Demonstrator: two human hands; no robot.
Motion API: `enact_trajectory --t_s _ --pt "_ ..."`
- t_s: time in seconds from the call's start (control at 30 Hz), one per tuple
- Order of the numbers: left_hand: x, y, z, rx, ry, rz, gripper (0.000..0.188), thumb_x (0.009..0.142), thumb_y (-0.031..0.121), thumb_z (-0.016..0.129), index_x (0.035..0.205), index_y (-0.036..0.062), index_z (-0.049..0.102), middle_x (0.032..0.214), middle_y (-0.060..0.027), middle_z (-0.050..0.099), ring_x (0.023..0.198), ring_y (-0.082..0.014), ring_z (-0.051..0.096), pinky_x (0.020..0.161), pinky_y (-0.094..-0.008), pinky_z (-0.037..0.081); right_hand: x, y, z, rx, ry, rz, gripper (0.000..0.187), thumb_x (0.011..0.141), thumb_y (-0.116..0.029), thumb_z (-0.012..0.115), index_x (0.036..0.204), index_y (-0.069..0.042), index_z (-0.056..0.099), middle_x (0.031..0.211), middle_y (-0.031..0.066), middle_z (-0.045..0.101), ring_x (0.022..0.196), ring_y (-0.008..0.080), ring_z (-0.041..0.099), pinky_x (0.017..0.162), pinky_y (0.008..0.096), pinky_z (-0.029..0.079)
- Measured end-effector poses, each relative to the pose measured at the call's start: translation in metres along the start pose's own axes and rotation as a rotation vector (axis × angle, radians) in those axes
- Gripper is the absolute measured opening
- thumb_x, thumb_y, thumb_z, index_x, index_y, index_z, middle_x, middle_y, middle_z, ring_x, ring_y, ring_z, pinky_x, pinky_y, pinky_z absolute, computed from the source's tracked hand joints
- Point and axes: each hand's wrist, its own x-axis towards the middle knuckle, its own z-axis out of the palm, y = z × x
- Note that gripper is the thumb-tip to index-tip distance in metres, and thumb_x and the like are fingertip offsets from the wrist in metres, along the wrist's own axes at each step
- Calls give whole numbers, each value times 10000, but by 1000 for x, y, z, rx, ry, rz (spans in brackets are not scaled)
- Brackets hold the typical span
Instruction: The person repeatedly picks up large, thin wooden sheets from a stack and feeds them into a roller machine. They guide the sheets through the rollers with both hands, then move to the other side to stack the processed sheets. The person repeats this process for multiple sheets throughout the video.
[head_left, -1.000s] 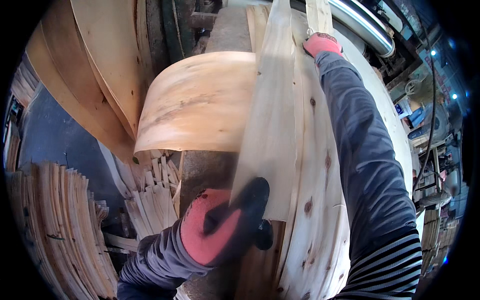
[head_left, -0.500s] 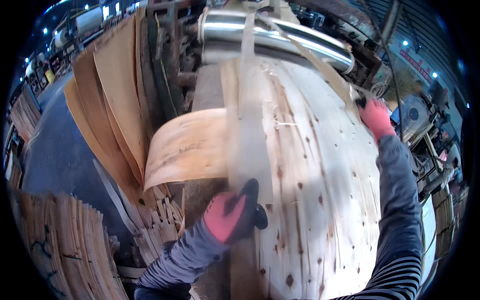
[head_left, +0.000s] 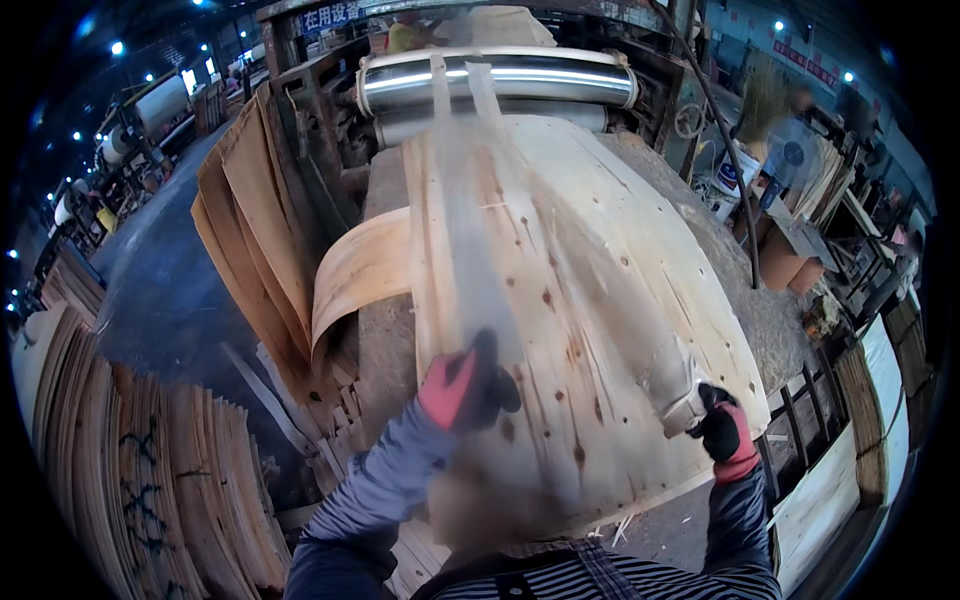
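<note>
A large, pale wood veneer sheet [head_left: 560, 300] with dark knots lies on the worktable in front of me and reaches up to a shiny metal roller [head_left: 500, 82]. My left hand [head_left: 470, 385], in a pink and black glove, is closed at the lower end of a long pale strip [head_left: 470, 250], smeared by motion, that runs down from the roller. Low on the right, my right hand [head_left: 725, 435], gloved alike, grips the crumpled end of a second pale strip [head_left: 685, 400]. That strip slants across the sheet from the roller.
A curled veneer piece [head_left: 365, 265] juts from the table's left side beside tall leaning veneer sheets [head_left: 250, 200]. Stacked veneer [head_left: 190, 470] stands at the lower left. To the right are a dark slanting pole [head_left: 725, 150], a fan [head_left: 793, 155] and a white bucket [head_left: 735, 172].
My right hand has come down and toward me from beside the roller, drawing its strip across the sheet. My left hand still holds its strip. The view has shifted, showing more of the right side.
</note>
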Motion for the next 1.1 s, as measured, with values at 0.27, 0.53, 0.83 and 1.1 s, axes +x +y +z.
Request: enact_trajectory --t_s 0.27,0.53,0.83,1.1 --pt "-87 -69 97 -99 124 -173 541 867 432 352 594 8 549 484 -78 538 324 -118 403 353 -237 310 -84 66 -51 886 83 318 498 686 -50 604 1136 49 415 1097 156 506 1005 218 504 828 303 421" --pt "-141 -71 108 205 142 362 298 756 17 514 1041 -60 479 625 -98 539 488 -156 509 513 -222 418 -135 106 -92 1719 -168 370 379 775 -274 523 1074 -49 459 850 23 580 688 122 535 529 232 391" --pt "-141 -158 73 270 142 229 255 902 185 335 981 33 524 561 -82 563 392 -142 472 415 -218 379 -123 90 -8 409 -263 50 170 828 -106 407 939 -31 513 757 58 542 579 163 533 470 247 412" --pt "-135 -324 82 294 345 99 407 863 318 442 633 16 590 520 -28 529 461 -96 485 430 -242 369 -28 57 42 983 -121 475 208 870 -246 357 996 -120 464 708 66 525 508 145 459 438 253 364"
